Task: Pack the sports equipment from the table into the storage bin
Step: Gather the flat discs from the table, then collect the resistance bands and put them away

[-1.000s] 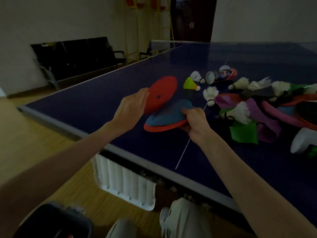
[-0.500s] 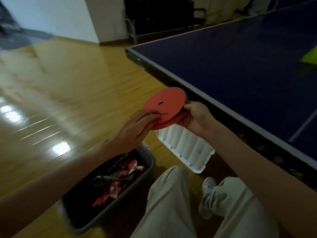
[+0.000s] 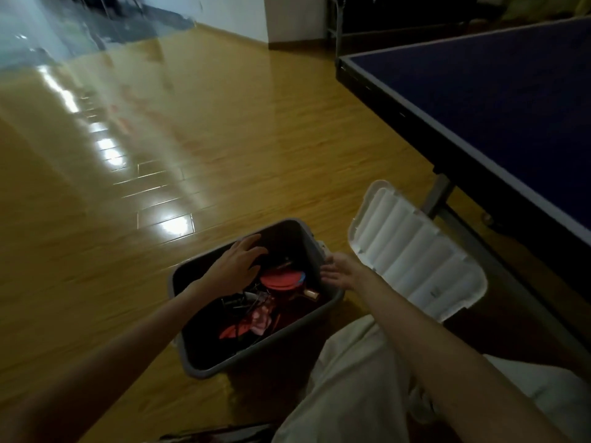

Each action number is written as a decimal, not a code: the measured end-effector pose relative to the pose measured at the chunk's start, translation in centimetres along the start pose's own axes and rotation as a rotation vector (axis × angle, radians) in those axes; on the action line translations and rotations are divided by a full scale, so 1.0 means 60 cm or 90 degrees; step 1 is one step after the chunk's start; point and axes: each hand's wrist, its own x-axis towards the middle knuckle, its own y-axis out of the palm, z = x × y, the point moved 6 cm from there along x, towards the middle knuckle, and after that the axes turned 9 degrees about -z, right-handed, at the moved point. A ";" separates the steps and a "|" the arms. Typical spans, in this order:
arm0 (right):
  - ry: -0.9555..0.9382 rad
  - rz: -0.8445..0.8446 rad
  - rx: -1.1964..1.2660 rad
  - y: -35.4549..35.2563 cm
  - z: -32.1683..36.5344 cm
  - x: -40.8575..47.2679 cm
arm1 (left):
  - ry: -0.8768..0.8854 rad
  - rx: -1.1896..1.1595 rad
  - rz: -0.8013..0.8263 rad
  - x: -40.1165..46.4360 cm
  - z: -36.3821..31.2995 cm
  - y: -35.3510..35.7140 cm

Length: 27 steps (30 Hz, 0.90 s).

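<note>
A grey storage bin (image 3: 192, 369) stands on the wooden floor beside my legs. Inside it lie the stacked red and blue discs (image 3: 281, 279), on top of a paddle with a wooden handle (image 3: 308, 293) and dark tangled gear. My left hand (image 3: 238, 266) hovers over the bin's far side with fingers spread and nothing in it. Over the bin's right rim, my right hand (image 3: 339, 271) is open and empty too. The blue table (image 3: 499, 100) fills the upper right; none of the equipment on it is in view.
The bin's white ribbed lid (image 3: 415, 251) leans against the table's frame, just right of the bin. A metal table leg (image 3: 439, 196) stands behind it. My light-trousered legs (image 3: 348, 378) sit at the bottom right. Shiny wooden floor (image 3: 160, 155) spreads to the left.
Both hands carried the red and blue discs from the table edge down to the bin and let go. The discs now lie inside the bin, and my view has tilted down.
</note>
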 end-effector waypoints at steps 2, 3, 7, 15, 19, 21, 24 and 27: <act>-0.044 -0.034 0.034 -0.029 0.018 -0.017 | 0.002 -0.012 0.009 0.002 -0.005 0.004; -0.087 -0.058 0.027 -0.044 0.037 -0.032 | 0.004 -0.025 0.011 0.006 -0.012 0.003; -0.352 -0.154 -0.019 -0.137 0.141 -0.138 | 0.047 -0.115 -0.067 0.055 -0.095 -0.020; -0.700 -0.466 -0.080 -0.445 0.204 -0.439 | 0.286 -0.427 -0.350 0.125 -0.432 -0.140; -0.637 -0.640 -0.102 -0.616 0.125 -0.525 | 0.468 -0.448 -0.394 0.122 -0.609 -0.182; -0.593 -0.710 -0.096 -0.684 0.079 -0.561 | 0.510 -0.453 -0.386 0.123 -0.685 -0.190; -0.561 -0.816 -0.046 -0.775 0.015 -0.623 | 0.562 -0.458 -0.338 0.123 -0.803 -0.186; -0.536 -0.893 -0.015 -0.836 -0.028 -0.670 | 0.614 -0.444 -0.285 0.115 -0.903 -0.172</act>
